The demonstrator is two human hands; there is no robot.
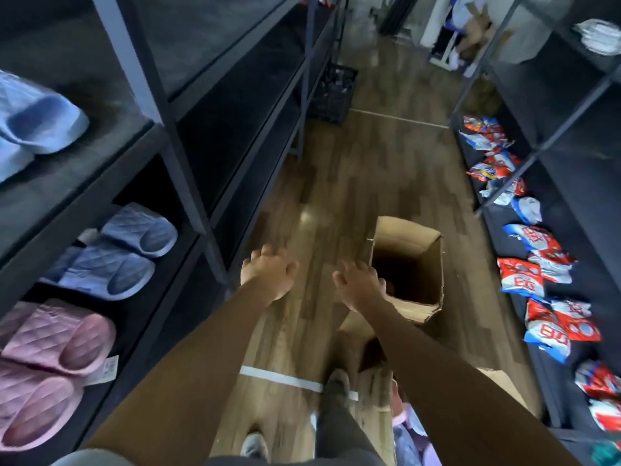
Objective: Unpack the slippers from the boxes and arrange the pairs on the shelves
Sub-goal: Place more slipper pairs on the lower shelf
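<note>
My left hand (267, 275) and my right hand (359, 284) reach forward over the floor, both empty with loosely curled fingers. Just right of my right hand stands an open cardboard box (408, 237), dark inside. On the dark shelf unit (134, 139) at my left, a light blue slipper pair (37, 126) lies on the upper level. Another blue pair (114, 260) lies one level down, and a pink pair (50, 361) on the level below that. A second box (504, 388) near my feet shows pale slippers (413, 435) inside.
A shelf unit (571, 95) on the right holds several red, white and blue packets (534, 274). A black crate (332, 92) stands on the wooden floor farther down the aisle. My shoes (336, 388) are on the floor by a white tape line.
</note>
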